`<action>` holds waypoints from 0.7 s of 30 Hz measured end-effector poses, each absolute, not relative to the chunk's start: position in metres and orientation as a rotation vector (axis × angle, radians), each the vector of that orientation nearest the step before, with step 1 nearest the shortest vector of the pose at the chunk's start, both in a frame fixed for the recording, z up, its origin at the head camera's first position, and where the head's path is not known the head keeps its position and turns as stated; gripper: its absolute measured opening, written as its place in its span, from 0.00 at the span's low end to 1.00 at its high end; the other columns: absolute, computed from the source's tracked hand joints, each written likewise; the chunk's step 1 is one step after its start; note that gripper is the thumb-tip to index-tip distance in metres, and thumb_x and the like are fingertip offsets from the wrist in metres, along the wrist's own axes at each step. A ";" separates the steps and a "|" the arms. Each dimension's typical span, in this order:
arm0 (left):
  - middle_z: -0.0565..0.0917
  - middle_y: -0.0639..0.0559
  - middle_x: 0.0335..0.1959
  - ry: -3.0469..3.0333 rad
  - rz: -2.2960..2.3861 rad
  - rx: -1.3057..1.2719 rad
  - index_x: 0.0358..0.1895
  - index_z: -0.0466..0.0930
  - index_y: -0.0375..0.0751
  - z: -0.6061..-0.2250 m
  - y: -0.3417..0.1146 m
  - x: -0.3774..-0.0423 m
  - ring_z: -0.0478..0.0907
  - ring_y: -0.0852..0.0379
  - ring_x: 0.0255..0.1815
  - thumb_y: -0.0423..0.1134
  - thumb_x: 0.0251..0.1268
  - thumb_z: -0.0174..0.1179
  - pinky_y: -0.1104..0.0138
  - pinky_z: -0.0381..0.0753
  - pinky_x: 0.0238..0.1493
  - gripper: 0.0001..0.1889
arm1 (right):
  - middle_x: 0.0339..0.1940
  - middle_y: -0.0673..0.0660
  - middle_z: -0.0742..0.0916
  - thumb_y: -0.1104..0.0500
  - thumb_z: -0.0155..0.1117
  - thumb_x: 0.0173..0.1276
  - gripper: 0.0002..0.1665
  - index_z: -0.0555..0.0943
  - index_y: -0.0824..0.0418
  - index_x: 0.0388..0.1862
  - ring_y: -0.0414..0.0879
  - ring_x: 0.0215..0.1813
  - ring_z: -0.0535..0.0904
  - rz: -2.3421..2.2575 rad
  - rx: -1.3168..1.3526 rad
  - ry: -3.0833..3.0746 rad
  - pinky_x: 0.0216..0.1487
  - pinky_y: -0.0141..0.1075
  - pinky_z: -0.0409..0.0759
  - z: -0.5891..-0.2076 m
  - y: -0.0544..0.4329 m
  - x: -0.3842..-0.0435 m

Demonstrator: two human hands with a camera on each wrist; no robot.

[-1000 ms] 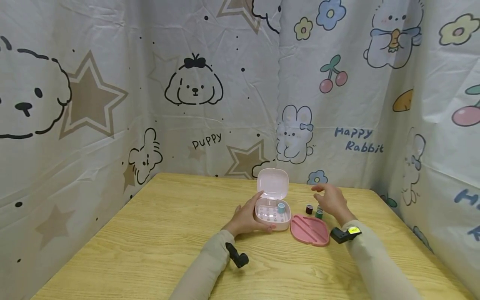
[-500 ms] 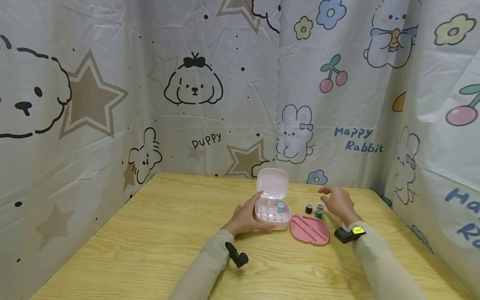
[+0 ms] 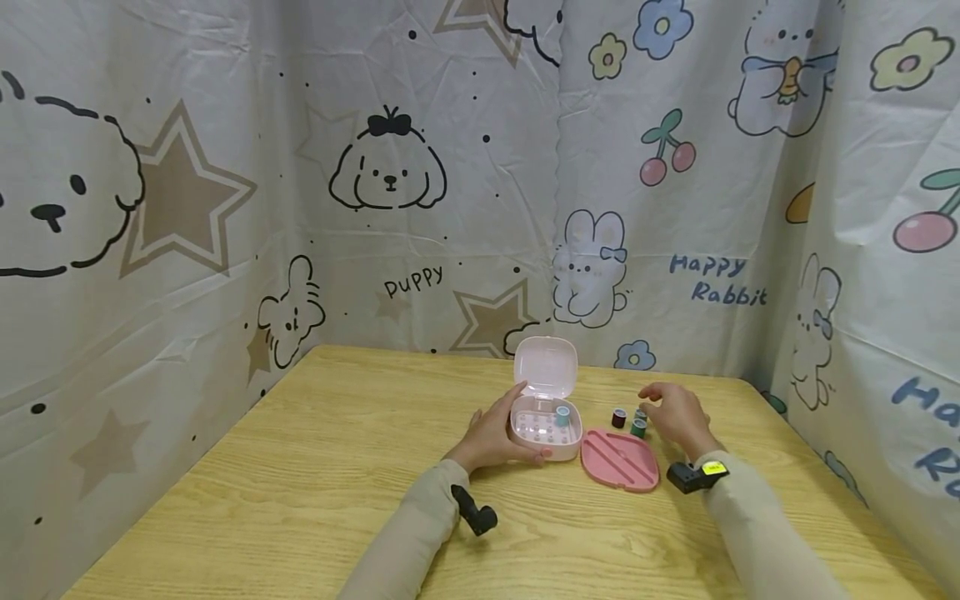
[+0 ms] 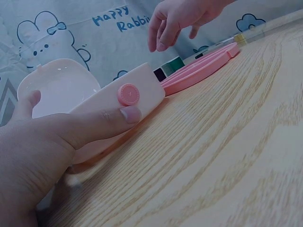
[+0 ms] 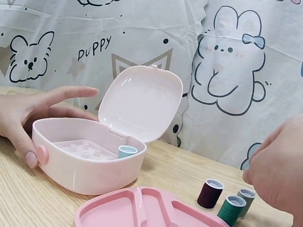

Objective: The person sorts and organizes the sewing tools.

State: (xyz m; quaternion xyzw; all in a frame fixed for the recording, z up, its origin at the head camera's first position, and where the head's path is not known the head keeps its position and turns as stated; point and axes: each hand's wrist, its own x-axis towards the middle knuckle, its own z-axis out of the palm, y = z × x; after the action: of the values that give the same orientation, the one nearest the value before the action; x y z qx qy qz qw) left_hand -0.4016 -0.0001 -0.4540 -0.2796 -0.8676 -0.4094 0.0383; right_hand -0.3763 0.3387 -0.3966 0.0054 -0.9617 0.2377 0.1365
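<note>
My left hand (image 3: 491, 437) grips the left side of a pale pink sewing box (image 5: 90, 172), thumb on the front beside its round pink button (image 4: 128, 94). The lid (image 5: 142, 101) stands raised at the back. Inside, a light blue thread spool (image 5: 127, 152) sits upright on a pegged base. Just right of the box, a dark maroon spool (image 5: 210, 195), a green spool (image 5: 232, 211) and a grey-green spool (image 5: 246, 200) stand on the table. Over the grey-green one, my right hand (image 3: 677, 417) hovers with fingers bent downward, nothing visible between them.
In front of the spools lies a darker pink divided tray (image 3: 619, 460), close against the box's right side. Everything rests on a wood-grain table (image 3: 360, 467). Printed curtains (image 3: 480, 167) rise behind its far edge and along both sides.
My right hand has shifted right, uncovering the grey-green spool, then dipped lower towards it. My left hand and the box have stayed in place.
</note>
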 end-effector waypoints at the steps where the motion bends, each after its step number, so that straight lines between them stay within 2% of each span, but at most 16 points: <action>1: 0.60 0.50 0.82 -2.660 -1.257 -0.856 0.85 0.48 0.59 -0.454 0.000 -0.402 0.57 0.45 0.80 0.60 0.40 0.85 0.36 0.37 0.75 0.68 | 0.58 0.69 0.83 0.58 0.65 0.74 0.18 0.83 0.65 0.58 0.71 0.59 0.77 0.687 0.019 -2.783 0.44 0.62 0.75 -0.398 0.339 -0.377; 11: 0.60 0.51 0.82 -2.672 -1.259 -0.845 0.85 0.48 0.60 -0.456 0.001 -0.402 0.57 0.47 0.80 0.60 0.39 0.85 0.37 0.37 0.76 0.69 | 0.58 0.69 0.83 0.55 0.66 0.74 0.19 0.84 0.64 0.58 0.70 0.59 0.77 0.679 -0.015 -2.790 0.47 0.65 0.73 -0.406 0.333 -0.374; 21: 0.60 0.50 0.82 -2.670 -1.262 -0.846 0.85 0.48 0.59 -0.454 0.000 -0.402 0.57 0.46 0.80 0.60 0.39 0.85 0.37 0.37 0.76 0.68 | 0.52 0.66 0.86 0.52 0.68 0.69 0.20 0.87 0.62 0.55 0.62 0.53 0.79 0.723 0.007 -2.770 0.42 0.56 0.76 -0.421 0.329 -0.370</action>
State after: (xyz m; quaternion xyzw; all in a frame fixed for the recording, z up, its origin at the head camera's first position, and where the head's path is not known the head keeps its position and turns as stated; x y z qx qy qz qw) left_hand -0.4023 0.0002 -0.4538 -0.2753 -0.8686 -0.4105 0.0347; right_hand -0.3703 0.3289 -0.4210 0.0023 -0.9582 0.2502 0.1387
